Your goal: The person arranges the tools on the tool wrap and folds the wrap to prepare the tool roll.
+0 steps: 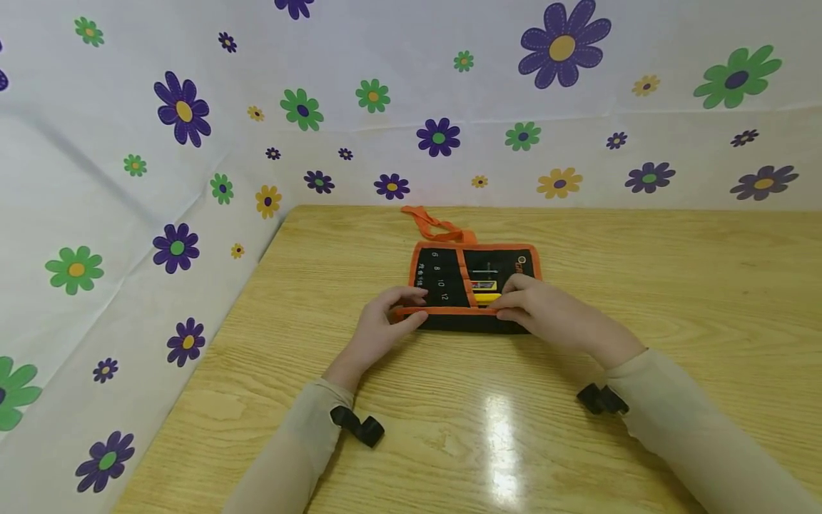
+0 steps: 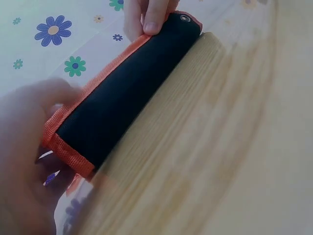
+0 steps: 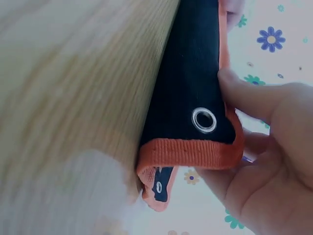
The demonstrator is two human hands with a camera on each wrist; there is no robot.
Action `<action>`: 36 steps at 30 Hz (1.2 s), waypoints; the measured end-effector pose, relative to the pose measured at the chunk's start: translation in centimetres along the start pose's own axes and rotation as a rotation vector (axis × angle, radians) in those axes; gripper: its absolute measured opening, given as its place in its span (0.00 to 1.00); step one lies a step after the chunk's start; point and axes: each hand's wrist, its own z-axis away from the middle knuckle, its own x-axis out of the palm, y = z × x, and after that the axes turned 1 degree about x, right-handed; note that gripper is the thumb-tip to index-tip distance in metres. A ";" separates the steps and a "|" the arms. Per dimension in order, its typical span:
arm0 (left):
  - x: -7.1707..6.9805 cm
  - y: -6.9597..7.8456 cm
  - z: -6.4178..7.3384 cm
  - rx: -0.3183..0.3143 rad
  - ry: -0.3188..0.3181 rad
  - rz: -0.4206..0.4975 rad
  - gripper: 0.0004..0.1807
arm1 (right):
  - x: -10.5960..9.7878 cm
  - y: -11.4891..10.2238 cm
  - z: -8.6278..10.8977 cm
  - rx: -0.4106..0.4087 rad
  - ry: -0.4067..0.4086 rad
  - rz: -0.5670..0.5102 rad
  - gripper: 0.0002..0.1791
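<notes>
A black fabric tool pouch (image 1: 452, 282) with orange trim lies on the table, its near flap (image 1: 462, 323) folded up toward the pockets. White numbers mark the left pockets; a yellow item (image 1: 486, 298) and small packets show in the right ones. At the flap's left end, my left hand (image 1: 385, 318) grips the orange edge between thumb and fingers. My right hand (image 1: 546, 310) pinches the same edge near the right end. In the right wrist view, the thumb (image 3: 244, 95) presses the flap (image 3: 190, 63) beside a metal eyelet (image 3: 204, 120), with the other fingers behind it.
An orange strap (image 1: 437, 227) trails from the far side of the pouch onto the wooden table (image 1: 417, 428). Behind and to the left hangs a white cloth (image 1: 385, 43) with printed flowers. Black bands (image 1: 356, 426) sit on both sleeves.
</notes>
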 end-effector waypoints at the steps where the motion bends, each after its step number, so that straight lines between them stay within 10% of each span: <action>1: 0.0 0.0 0.0 0.012 0.011 -0.026 0.20 | 0.0 0.0 0.0 0.001 0.019 0.017 0.11; 13: -0.2 -0.2 -0.1 0.022 0.094 -0.224 0.09 | 0.1 0.0 -0.2 -0.135 0.215 0.339 0.05; 21: -0.2 -0.5 -0.2 -0.035 0.088 -0.210 0.09 | -0.2 0.0 0.1 0.008 -0.004 0.291 0.27; 36: -0.2 0.0 0.0 -0.096 0.030 -0.135 0.15 | -0.3 0.0 0.2 0.089 -0.058 0.245 0.17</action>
